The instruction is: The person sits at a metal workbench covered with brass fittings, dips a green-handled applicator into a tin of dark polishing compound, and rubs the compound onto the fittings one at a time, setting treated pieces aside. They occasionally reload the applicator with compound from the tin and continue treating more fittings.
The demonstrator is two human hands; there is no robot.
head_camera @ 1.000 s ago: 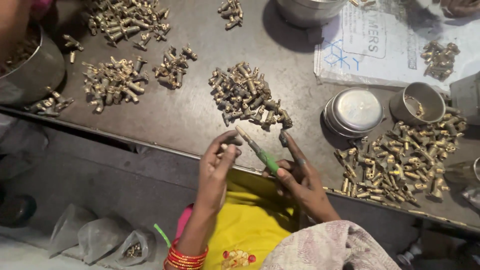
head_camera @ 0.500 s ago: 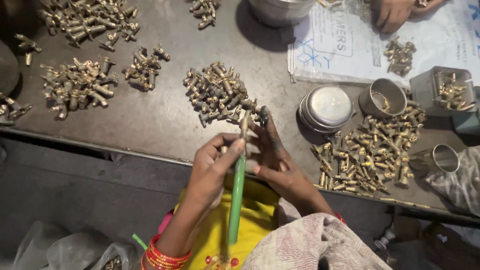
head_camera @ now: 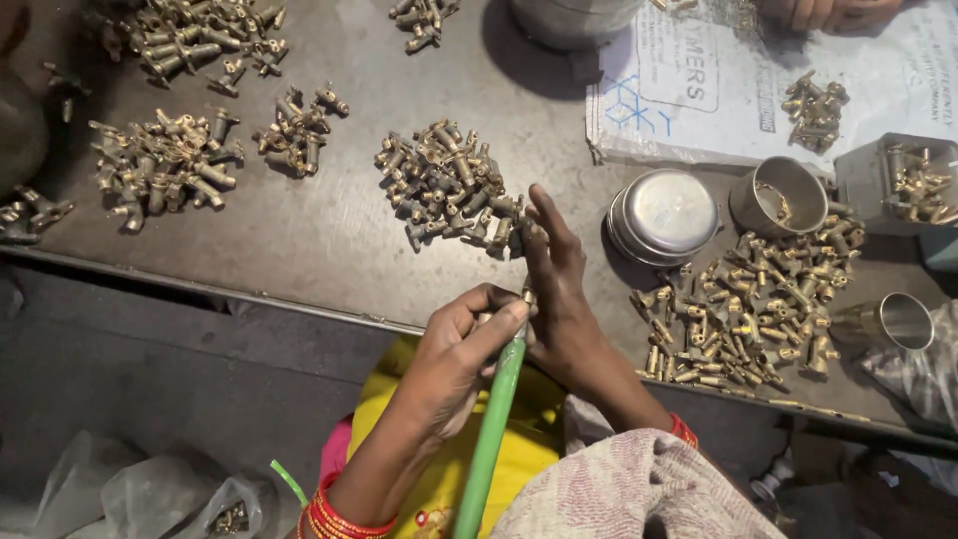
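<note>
1. The left hand (head_camera: 454, 364) pinches the top of a long green tool (head_camera: 491, 434) between thumb and fingertips, its tip meeting a small brass fitting (head_camera: 527, 296) at the tabletop's (head_camera: 319, 240) near edge.
2. The right hand (head_camera: 559, 304) cups that fitting, fingers half spread and pointing toward the nearest brass pile (head_camera: 444, 190).
3. Done well, I'd judge: keep the tool in line with the fitting, hold the piece firmly, and turn without slipping.
4. Further right lie a round steel lid (head_camera: 667, 215), a small tin cup (head_camera: 778, 195) and a larger heap of fittings (head_camera: 753, 309).
5. More piles sit at the far left (head_camera: 165, 165).
</note>
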